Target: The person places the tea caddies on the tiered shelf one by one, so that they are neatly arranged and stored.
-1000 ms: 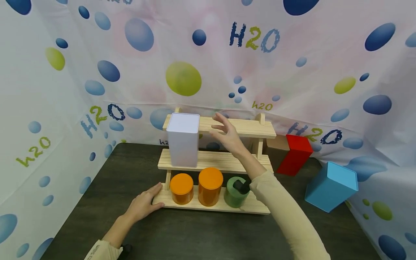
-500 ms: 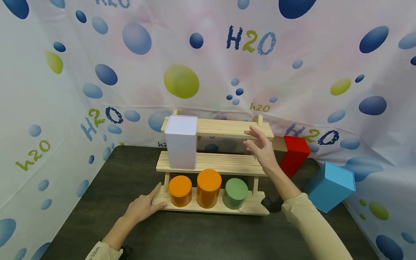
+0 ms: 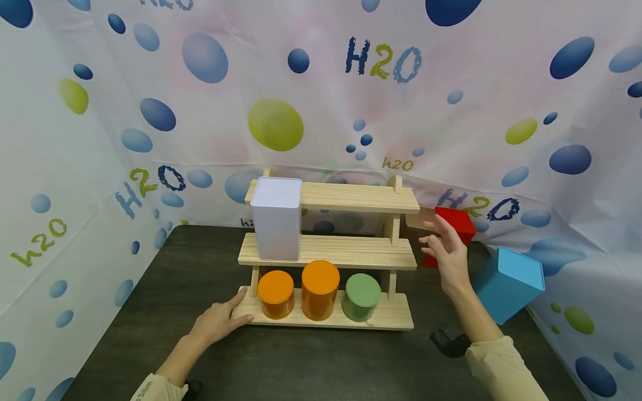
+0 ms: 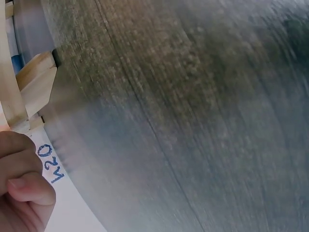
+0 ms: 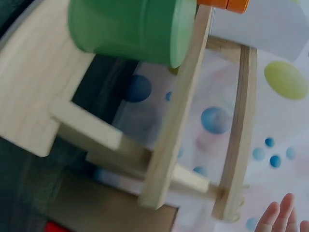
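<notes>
My left hand (image 3: 215,324) grips the left end of the bottom board of a three-tier wooden shelf rack (image 3: 361,252), thumb at the front edge. In the left wrist view its fingers (image 4: 21,157) are curled beside the wood. My right hand (image 3: 447,253) is at a red box (image 3: 461,221), right of the rack, partly covering it. Nothing is seen in its loosely bent fingers; contact with the box cannot be told. A tall white container (image 3: 276,231) stands on the middle board. Two orange-lidded canisters (image 3: 320,289) and a green one (image 3: 361,298) stand on the bottom board.
A brown box (image 3: 415,218) stands behind the red one, close to the rack's right end. Farther right a light blue box (image 3: 509,284) stands on the dark table (image 3: 311,362). A dotted curtain (image 3: 326,89) hangs behind and at the sides.
My right hand has moved from above the rack's upper boards, rightward and down to the red box. My left hand has stayed on the rack's left end.
</notes>
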### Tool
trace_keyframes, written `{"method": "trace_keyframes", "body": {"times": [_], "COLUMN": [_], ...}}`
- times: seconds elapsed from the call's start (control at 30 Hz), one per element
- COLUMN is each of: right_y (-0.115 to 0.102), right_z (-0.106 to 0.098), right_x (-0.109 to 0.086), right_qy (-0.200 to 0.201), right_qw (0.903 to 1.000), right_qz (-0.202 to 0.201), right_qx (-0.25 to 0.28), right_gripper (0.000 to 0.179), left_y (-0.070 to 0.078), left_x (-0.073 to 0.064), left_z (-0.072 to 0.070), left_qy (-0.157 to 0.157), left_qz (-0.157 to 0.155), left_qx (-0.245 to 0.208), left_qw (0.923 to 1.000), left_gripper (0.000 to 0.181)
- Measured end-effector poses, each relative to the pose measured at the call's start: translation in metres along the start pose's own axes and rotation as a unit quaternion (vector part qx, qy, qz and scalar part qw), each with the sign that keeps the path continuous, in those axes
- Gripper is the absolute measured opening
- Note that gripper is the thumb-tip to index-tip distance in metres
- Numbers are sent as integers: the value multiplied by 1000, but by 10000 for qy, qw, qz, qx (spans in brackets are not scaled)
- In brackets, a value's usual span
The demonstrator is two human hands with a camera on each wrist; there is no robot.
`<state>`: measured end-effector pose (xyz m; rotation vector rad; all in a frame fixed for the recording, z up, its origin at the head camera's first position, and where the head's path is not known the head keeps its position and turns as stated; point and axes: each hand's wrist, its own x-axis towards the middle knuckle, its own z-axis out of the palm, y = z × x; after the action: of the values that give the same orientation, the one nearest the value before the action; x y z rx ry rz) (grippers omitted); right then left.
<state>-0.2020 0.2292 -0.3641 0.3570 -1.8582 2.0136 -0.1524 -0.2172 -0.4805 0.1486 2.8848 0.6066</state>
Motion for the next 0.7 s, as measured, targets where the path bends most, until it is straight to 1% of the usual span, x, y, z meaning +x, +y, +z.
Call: {"method": "trace_keyframes", "body": {"times": [0.2, 0.3, 0.43, 0.57, 0.7], "right_y": [11, 16, 22, 27, 34], "right_z": [-22, -32, -44, -53, -62], "right_x": [-15, -22, -30, -36, -40], "right_qy": [663, 864, 1052, 1394, 1874], "right_qw": [9961, 9938, 9903, 9840, 9755], "right_qz": [480, 575, 680, 848, 978], "right_qx": [-344, -393, -601, -720, -601], "right_gripper": [42, 41, 44, 50, 55], "left_y": [-1, -3, -5, -5, -5], "left_x": [0, 2, 2, 2, 1], "left_z": [0, 1, -1, -3, -5], "left_qy": [-51, -104, -177, -225, -230], "left_qz": [54, 95, 210, 310, 298], "left_qx": [-195, -292, -362, -399, -418], "left_qw": [9998, 9995, 9990, 9985, 9984], "left_gripper": [81, 81, 81, 80, 80]}}
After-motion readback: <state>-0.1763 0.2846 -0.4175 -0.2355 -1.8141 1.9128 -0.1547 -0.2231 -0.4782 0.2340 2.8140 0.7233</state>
